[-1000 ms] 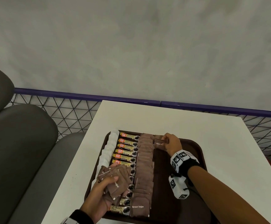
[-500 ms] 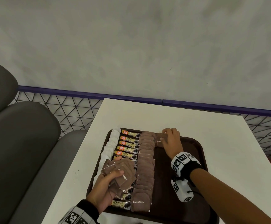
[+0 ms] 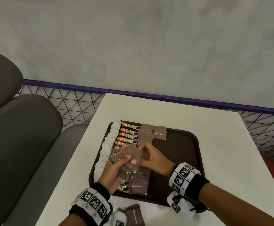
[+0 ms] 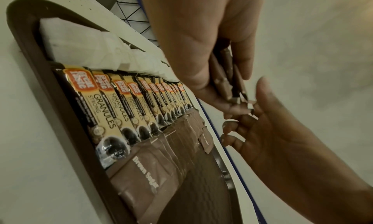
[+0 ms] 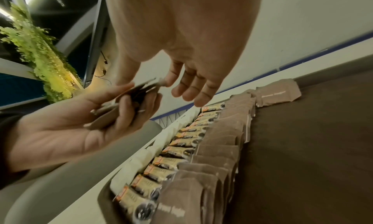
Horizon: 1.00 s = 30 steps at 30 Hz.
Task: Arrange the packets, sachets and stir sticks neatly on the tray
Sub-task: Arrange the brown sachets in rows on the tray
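Note:
A brown tray [image 3: 182, 144] holds a column of white sachets [image 3: 111, 139], a row of coffee granule sticks [image 3: 129, 134] and a column of brown sugar sachets [image 3: 145, 134]. One lone brown sugar sachet [image 3: 160, 133] lies at the far end, right of that column. Above the tray's near left, my left hand [image 3: 124, 160] grips a fan of brown sugar sachets [image 3: 128, 152]. My right hand [image 3: 141, 150] meets the fan. In the right wrist view its thumb and forefinger [image 5: 153, 80] pinch the edge of the top sachet [image 5: 141, 85], with the other fingers loose.
The tray's right half is bare. One brown sachet [image 3: 135, 215] lies on the white table [image 3: 222, 144] in front of the tray. Grey seat cushions [image 3: 26, 128] stand at the left. A purple-railed mesh fence [image 3: 77, 101] runs behind the table.
My right hand left a brown sugar sachet at the tray's far end and drew back to the fan in my left hand. The left hand shifted slightly right.

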Each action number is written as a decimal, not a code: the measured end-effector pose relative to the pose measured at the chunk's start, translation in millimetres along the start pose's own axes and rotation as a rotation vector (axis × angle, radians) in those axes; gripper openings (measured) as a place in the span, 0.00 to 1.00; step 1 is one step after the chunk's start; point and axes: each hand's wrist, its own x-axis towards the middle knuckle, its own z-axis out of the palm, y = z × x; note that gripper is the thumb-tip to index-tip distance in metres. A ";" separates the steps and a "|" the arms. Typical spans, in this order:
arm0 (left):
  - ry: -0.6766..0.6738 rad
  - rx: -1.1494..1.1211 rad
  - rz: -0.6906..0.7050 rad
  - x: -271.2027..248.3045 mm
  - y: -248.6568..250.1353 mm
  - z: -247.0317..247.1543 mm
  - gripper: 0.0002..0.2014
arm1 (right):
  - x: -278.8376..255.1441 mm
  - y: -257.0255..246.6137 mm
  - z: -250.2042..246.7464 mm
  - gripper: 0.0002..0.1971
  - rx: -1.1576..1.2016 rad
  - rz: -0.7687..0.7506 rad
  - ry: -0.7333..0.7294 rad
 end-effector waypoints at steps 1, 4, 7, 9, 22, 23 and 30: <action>0.004 -0.003 -0.001 -0.5 0.1 0.3 0.14 | -2.2 0.1 2.9 0.21 -0.001 0.012 -0.020; 0.022 -0.052 -0.006 -0.8 1.5 1.4 0.17 | -5.0 -0.2 7.8 0.18 0.031 0.033 0.004; 0.024 -0.083 -0.008 -0.2 3.1 -0.1 0.14 | -3.8 -1.6 8.1 0.14 0.074 0.044 0.011; 0.044 -0.076 -0.009 0.5 2.3 -2.6 0.14 | -2.7 -1.1 6.5 0.13 0.079 0.048 0.001; 0.146 -0.092 -0.003 14.8 -0.5 -20.5 0.13 | 15.8 29.4 -42.9 0.08 0.311 0.231 0.549; 0.142 -0.085 -0.004 15.7 0.1 -24.0 0.15 | 20.7 38.5 -54.1 0.09 0.239 0.266 0.621; 0.109 -0.092 -0.009 19.0 8.1 -41.0 0.16 | 53.6 88.4 -100.5 0.09 -0.135 0.475 0.657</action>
